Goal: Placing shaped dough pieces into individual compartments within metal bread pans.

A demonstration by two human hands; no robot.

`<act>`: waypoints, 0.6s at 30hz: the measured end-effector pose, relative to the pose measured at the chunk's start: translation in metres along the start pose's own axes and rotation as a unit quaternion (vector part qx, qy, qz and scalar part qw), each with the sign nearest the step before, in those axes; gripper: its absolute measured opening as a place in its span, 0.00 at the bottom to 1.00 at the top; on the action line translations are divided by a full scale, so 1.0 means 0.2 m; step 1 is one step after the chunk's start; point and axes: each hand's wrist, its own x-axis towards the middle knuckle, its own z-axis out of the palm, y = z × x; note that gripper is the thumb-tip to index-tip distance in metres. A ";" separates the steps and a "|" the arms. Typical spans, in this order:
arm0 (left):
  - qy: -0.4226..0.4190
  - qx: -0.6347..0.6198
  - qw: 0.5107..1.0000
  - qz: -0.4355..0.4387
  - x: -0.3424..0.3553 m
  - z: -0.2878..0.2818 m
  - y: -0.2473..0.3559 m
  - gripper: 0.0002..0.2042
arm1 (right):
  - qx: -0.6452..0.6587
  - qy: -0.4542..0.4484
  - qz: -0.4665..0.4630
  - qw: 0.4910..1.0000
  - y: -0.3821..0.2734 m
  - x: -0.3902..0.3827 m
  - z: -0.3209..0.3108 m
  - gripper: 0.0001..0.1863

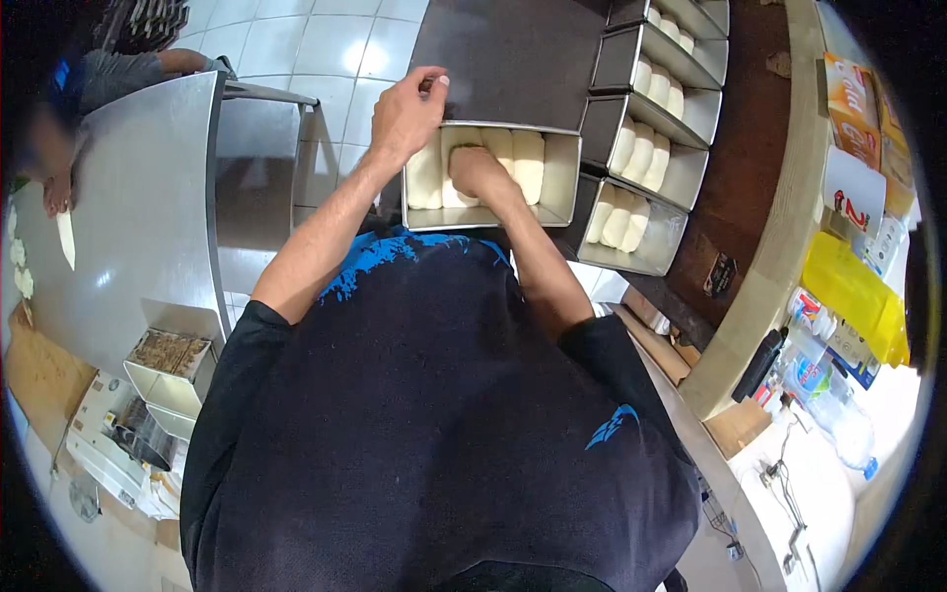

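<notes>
In front of me stands a metal loaf pan holding several pale dough rolls side by side, with bare pan floor at its right end. My right hand reaches into it, closed like a fist, its knuckles against the dough toward the left of the pan. Its fingertips are turned down out of sight. Over the pan's far left corner is my left hand, lifted above the rim. Its fingers are loosely bent, with a gap beside the thumb, and hold nothing.
More loaf pans with dough rolls form a row at right on the dark surface. A steel table stands left, where another person's hand holds a pale blade near dough pieces. Packages and a plastic bottle lie far right.
</notes>
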 end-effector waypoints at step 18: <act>0.000 -0.012 1.000 0.009 -0.01 0.01 0.02 0.19 | 0.019 0.010 0.013 1.000 0.27 -0.20 -0.02 0.12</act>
